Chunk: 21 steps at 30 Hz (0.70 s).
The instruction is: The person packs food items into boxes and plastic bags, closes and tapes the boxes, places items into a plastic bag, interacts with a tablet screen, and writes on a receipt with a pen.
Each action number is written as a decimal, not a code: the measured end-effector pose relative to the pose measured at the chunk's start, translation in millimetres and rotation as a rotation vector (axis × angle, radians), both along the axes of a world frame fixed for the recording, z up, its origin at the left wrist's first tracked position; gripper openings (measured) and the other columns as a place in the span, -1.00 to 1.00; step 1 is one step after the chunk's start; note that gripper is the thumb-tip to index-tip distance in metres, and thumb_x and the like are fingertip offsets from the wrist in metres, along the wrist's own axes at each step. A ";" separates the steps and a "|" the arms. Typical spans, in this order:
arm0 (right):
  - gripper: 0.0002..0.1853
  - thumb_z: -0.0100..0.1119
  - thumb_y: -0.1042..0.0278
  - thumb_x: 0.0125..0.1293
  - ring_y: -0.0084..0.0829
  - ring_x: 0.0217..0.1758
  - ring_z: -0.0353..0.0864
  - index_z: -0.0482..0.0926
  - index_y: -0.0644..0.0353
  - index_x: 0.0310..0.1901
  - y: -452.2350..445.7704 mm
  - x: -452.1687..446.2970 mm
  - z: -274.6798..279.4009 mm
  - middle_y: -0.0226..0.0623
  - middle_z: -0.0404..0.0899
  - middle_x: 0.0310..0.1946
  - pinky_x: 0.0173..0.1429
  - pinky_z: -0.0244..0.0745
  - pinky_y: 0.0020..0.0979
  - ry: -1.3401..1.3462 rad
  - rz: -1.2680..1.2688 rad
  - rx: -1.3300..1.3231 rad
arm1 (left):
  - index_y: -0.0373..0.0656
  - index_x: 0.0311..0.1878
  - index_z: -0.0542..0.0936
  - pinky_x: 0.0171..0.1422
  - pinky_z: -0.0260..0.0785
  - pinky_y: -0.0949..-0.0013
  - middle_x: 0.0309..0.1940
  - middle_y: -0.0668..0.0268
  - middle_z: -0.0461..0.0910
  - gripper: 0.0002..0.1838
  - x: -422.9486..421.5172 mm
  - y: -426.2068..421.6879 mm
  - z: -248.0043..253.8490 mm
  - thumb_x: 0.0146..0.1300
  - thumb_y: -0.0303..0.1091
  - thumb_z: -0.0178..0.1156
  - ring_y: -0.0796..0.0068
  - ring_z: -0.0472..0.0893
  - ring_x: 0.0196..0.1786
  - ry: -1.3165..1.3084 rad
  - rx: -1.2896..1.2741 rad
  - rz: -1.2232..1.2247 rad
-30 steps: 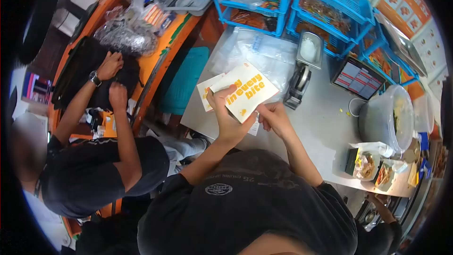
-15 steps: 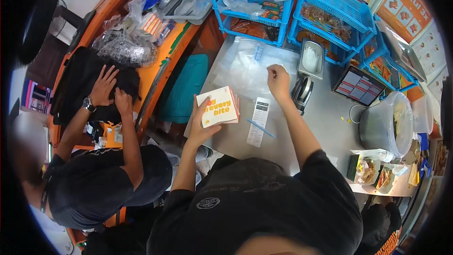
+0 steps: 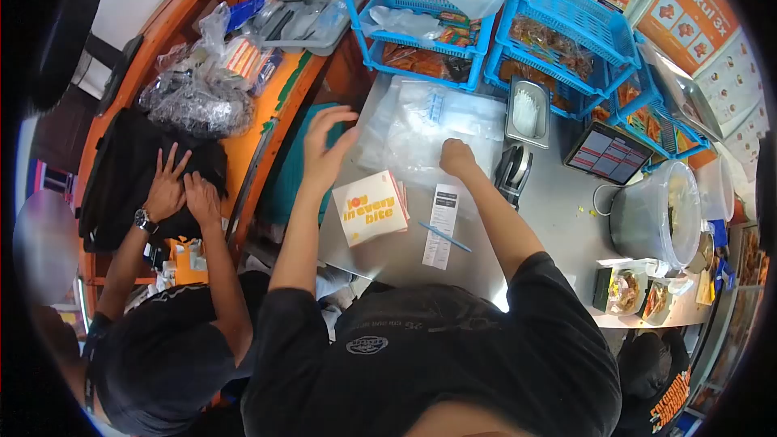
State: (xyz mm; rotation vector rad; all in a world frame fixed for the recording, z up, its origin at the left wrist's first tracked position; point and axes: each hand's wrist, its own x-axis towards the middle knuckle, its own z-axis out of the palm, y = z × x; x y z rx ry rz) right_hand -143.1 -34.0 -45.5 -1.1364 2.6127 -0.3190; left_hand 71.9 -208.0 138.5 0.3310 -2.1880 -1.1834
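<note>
My left hand (image 3: 328, 150) is raised over the table's left edge, fingers apart and holding nothing. Just below it, white boxes (image 3: 368, 209) printed "joy in every bite" rest stacked on the metal table. My right hand (image 3: 459, 158) is closed over the clear plastic bags (image 3: 409, 133); what its fingers hold, if anything, is hidden. Between the boxes and my right forearm lies a printed receipt (image 3: 441, 202), with a blue pen (image 3: 445, 237) across it. To the right of my right hand stands a black tape dispenser (image 3: 513, 171).
Blue basket racks (image 3: 421, 57) with packets line the back, beside a metal tray (image 3: 528, 113) of white sticks. A tablet (image 3: 611, 152) and a large clear tub (image 3: 655, 214) stand right. At left, a co-worker's hands (image 3: 174, 194) rest on a black bag (image 3: 121, 178).
My left hand has let go of the boxes, which now rest on the table, and has moved up and left. My right hand has come down and left over the plastic bags.
</note>
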 end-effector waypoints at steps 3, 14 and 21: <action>-0.81 0.10 0.31 0.19 0.02 -0.10 0.61 0.62 0.25 -0.31 3.1 0.6 30.9 0.07 0.62 -0.23 -0.01 0.52 -0.11 -0.083 -0.064 -0.090 | -0.09 -0.15 0.68 0.36 0.19 0.27 0.25 0.08 0.42 -0.79 -70.8 -18.0 -29.9 0.13 -0.34 0.29 0.09 0.36 0.32 -0.327 -0.236 -0.513; -0.62 -0.05 0.22 0.48 -0.67 -0.57 0.23 0.40 0.27 -0.50 53.3 8.8 296.9 -0.48 0.29 -0.68 -0.48 0.18 -0.45 -0.150 -0.220 -1.279 | -0.08 -0.10 0.72 0.51 -0.03 0.06 0.44 0.00 0.11 -0.68 -146.8 -41.3 -125.2 0.17 -0.13 0.22 0.13 0.20 0.45 -1.002 -0.448 -0.874; -0.57 -0.04 0.07 0.48 -0.70 -0.63 0.30 0.45 0.15 -0.52 122.9 41.1 346.2 -0.55 0.37 -0.68 -0.53 0.20 -0.56 -0.545 -0.266 -1.231 | -0.19 0.13 0.56 0.36 0.18 0.26 0.25 0.14 0.44 -0.50 -127.9 2.0 61.9 0.05 -0.37 0.27 0.36 0.36 0.32 0.173 0.370 -0.576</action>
